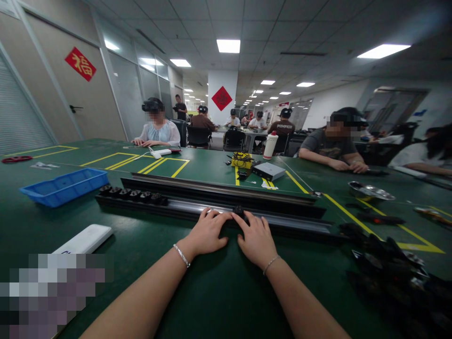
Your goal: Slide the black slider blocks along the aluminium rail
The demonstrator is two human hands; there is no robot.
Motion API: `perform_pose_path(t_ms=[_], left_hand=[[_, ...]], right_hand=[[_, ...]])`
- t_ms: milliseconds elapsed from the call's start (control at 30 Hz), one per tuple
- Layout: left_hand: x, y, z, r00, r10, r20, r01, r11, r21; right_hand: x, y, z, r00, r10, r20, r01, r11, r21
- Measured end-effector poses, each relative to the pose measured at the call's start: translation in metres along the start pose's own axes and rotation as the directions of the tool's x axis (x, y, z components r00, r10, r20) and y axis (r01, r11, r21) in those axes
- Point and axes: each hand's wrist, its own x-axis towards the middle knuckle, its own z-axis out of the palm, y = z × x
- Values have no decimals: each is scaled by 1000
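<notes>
Two long black metal rails lie across the green table; the near rail (293,222) has a silvery channel. My left hand (206,233) and my right hand (256,240) rest side by side on the near rail's front edge, fingers curled. Between their fingertips sits a small black clip (239,211) in the channel, pinched from both sides. A row of several similar black clips (132,193) is seated at the rail's left end. Each wrist wears a thin bracelet.
A blue tray (63,187) stands at the left, a white flat box (84,239) near me. A heap of black parts (395,268) lies at the right, with a metal dish (370,190) behind. Other people sit at the far edges of the table.
</notes>
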Motion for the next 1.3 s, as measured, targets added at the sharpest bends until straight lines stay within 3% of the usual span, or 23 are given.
perform_pose_path(t_ms=[1300], left_hand=[[0,-7,6,997,32,-65,-31,999,14]], right_hand=[[2,3,-3,995,92,-41,-89,995,54]])
